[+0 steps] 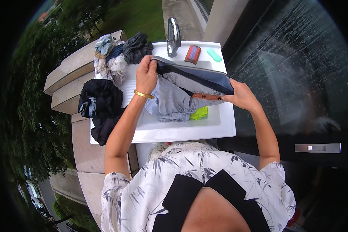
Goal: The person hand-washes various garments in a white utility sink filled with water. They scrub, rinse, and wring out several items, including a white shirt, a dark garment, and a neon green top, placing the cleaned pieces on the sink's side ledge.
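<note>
Between my two hands a grey-blue patterned shirt (174,95) is stretched over a white laundry sink (162,136). My left hand (147,72) pinches one end of its dark blue band, which looks like a collar. At the other end my right hand (242,94) grips the band near a brown buttoned placket (204,96). The lower part of the shirt hangs into the basin. Beneath it, a bright yellow-green cloth (199,113) shows in part; the rest is hidden.
A chrome faucet (173,36) stands at the sink's back, with a striped brush-like block (193,54) and a turquoise soap-shaped piece (214,54) to its right. Dark clothes (104,101), pale clothes (110,63) and a charcoal bundle (137,47) lie leftward. A wet glass door (287,81) borders the right.
</note>
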{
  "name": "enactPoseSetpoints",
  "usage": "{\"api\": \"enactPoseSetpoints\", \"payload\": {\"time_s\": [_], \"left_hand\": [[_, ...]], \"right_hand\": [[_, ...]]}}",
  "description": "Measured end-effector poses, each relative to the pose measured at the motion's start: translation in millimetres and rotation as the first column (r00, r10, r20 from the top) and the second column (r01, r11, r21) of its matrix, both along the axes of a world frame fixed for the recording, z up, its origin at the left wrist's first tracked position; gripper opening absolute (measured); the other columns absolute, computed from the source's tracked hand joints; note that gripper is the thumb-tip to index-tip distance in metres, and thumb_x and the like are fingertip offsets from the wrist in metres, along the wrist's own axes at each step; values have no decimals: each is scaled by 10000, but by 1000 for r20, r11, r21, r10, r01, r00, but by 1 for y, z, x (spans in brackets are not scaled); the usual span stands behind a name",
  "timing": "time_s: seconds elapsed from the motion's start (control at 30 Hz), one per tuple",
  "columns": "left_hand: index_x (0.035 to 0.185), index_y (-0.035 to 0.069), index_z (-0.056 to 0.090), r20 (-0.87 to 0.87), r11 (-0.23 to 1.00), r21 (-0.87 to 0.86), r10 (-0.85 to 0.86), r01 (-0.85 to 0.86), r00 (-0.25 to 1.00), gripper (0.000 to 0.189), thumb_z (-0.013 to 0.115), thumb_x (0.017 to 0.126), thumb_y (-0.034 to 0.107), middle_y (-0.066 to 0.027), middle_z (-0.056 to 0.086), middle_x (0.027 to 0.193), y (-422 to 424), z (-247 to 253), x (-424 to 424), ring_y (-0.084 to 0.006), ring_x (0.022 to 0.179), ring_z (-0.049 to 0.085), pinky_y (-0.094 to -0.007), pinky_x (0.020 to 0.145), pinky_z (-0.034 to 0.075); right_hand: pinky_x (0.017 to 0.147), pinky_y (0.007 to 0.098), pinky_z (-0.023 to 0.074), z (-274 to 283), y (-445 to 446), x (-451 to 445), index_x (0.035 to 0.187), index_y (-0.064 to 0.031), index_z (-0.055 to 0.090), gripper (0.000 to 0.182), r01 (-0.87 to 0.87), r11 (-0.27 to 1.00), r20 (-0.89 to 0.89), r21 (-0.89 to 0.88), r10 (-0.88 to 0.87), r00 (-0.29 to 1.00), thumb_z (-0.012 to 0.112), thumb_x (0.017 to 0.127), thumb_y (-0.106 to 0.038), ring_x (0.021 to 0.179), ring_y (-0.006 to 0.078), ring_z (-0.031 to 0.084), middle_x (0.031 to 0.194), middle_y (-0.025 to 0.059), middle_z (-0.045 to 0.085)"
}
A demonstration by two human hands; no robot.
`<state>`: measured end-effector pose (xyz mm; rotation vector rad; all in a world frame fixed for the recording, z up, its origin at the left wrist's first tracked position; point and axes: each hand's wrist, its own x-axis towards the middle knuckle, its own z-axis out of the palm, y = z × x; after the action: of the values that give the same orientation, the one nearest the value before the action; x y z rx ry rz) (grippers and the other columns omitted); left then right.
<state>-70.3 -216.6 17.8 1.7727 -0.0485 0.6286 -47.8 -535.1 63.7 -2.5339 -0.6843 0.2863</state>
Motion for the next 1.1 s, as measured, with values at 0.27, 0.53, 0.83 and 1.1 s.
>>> {"api": "enactPoseSetpoints", "payload": {"time_s": [0.27,0.53,0.83,1.1], "left_hand": [[971,0,601,426,991,98,46,-96,904,184,513,919,154,72,567,791,29,181,17,1,702,458,-152,626,369],[909,16,592,563,941,54,249,-335,788,222,500,917,217,35,526,728,30,210,-18,-38,641,451,-193,577,352],[1059,29,553,-605,724,600,131,342,785,471,731,703,282,-154,628,721,24,-139,-53,-299,717,629,-355,658,485],[1248,409,456,-500,501,815,356,291,789,398,518,857,372,-44,103,1481,-48,-168,-56,-429,1319,73,-762,893,85]], "right_hand": [[684,214,444,76,59,42,940,18,648,158,27,516,38,856,-116,993,578,799,27,749,90,562,832,26,629],[609,215,431,94,107,45,933,-8,614,145,-320,281,403,905,-321,857,630,798,-57,671,56,530,719,-2,610],[910,588,308,-195,94,10,1262,-238,477,578,-93,994,155,-54,100,983,579,718,-72,1278,337,273,1406,130,268],[880,710,245,-201,110,-31,1317,-280,395,637,-226,912,89,-342,271,958,632,729,-214,1334,315,133,1446,62,200]]}}
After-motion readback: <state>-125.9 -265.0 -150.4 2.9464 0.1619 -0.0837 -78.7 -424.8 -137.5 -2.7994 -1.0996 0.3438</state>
